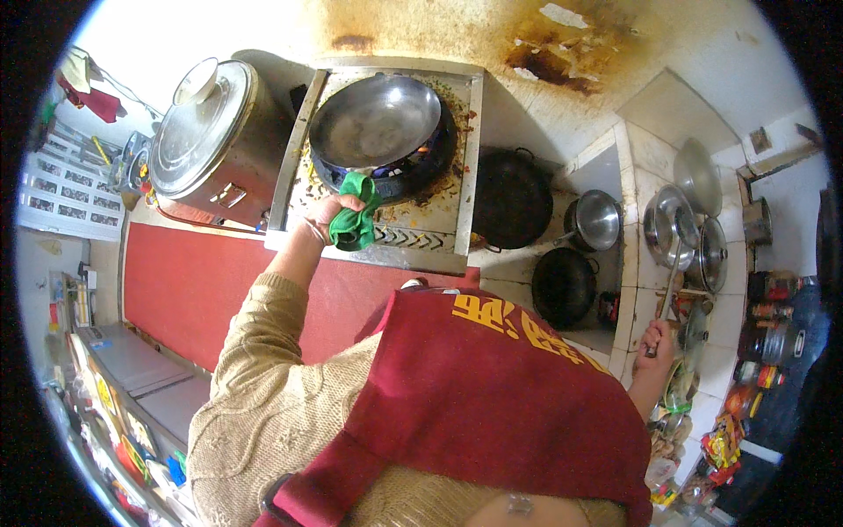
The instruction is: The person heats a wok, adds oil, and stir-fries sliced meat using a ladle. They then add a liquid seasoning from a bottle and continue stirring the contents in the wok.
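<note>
A green cloth (pixel 355 217) is bunched in my left hand (pixel 332 214), pressed at the near rim of a steel wok (pixel 379 122). The wok sits tilted on a lit burner of the stove (pixel 421 253), with a little liquid or wet sheen on its bottom. Far to the right, my right hand (pixel 654 342) grips the handle of a metal ladle (pixel 673 277). The ladle's bowl is over a steel bowl (pixel 658 227) on the tiled counter.
A large lidded metal pot (pixel 247 178) stands left of the stove, a small bowl (pixel 196 82) on its lid. Dark woks (pixel 514 197) and a steel pan (pixel 596 221) lie low to the right. Lidded pots, jars and packets line the right side. A red floor mat (pixel 197 283) lies at left.
</note>
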A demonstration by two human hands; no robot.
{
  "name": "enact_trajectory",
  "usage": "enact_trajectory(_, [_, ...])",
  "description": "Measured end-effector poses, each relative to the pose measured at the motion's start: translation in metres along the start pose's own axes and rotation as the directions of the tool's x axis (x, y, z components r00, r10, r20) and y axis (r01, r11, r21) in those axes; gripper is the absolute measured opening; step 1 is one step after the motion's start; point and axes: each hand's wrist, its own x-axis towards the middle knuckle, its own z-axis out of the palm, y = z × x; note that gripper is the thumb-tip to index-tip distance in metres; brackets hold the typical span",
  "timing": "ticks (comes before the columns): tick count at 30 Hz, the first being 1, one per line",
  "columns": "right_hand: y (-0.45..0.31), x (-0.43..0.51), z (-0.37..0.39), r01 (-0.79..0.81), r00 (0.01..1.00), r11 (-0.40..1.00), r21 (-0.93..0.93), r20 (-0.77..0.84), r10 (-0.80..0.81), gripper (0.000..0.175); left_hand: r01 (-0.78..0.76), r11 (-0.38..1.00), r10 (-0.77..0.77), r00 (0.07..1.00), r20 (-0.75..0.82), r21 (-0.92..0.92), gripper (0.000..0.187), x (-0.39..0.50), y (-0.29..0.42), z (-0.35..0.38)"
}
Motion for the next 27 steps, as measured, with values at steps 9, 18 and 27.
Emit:
enact_trajectory(9, [-0.003,-0.036,0.013,0.029,0.998,0.999,-0.042,-0.050,-0.031,0.013,-0.233,0.972,0.230,0.971,0.072,0.034,0.038,0.020,-0.039,-0.025])
enact_trajectory(18, [0.015,-0.050,-0.001,0.052,0.999,0.998,0.028,-0.007,-0.051,0.015,-0.100,0.950,0.151,0.976,-0.155,0.296,0.033,-0.023,0.023,0.006])
enact_trajectory(27, [0.019,-0.049,-0.001,0.026,0.998,0.999,0.041,-0.055,-0.024,0.016,-0.035,0.999,0.039,0.992,0.123,-0.038,0.034,-0.052,0.000,0.015])
